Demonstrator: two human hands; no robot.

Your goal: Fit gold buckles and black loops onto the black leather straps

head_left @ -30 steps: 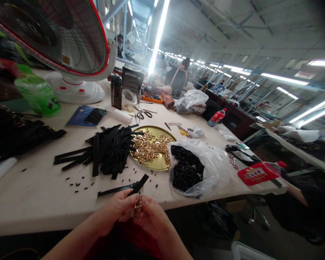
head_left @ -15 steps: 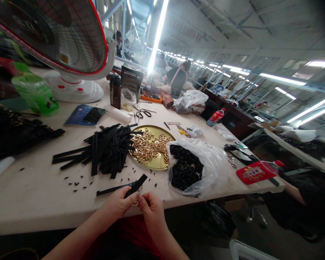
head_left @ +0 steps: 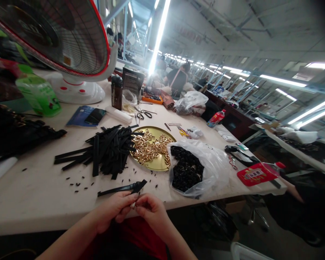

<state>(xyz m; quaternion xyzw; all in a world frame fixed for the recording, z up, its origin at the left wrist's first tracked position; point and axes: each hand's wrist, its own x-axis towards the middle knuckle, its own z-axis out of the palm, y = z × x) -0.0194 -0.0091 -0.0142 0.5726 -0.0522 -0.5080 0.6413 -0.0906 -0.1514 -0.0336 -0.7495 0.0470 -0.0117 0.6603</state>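
Observation:
At the table's front edge my left hand (head_left: 116, 206) is closed on a black strap (head_left: 139, 186), whose short flat end sticks up past the fingers. My right hand (head_left: 151, 206) pinches close against it, fingertips touching. A small pale, shiny piece (head_left: 133, 205) shows between the hands, too covered to name. Just beyond the left fingers lies a long, narrow black piece (head_left: 115, 190). Farther in, a pile of black straps (head_left: 111, 150) overlaps a gold round tray (head_left: 158, 165) of small gold metal buckles (head_left: 146, 148).
To the right, a clear plastic bag (head_left: 215, 166) spills open with small black parts (head_left: 185, 171). Scissors (head_left: 144, 114), a red bottle (head_left: 257, 174) and a blue booklet (head_left: 81, 116) lie around. A fan (head_left: 78, 92) stands back left. Small black bits (head_left: 77, 184) are scattered in front.
My left hand has shifted slightly down and left, and its fingers now cover more of the strap. The fingertips of both hands have come closer together.

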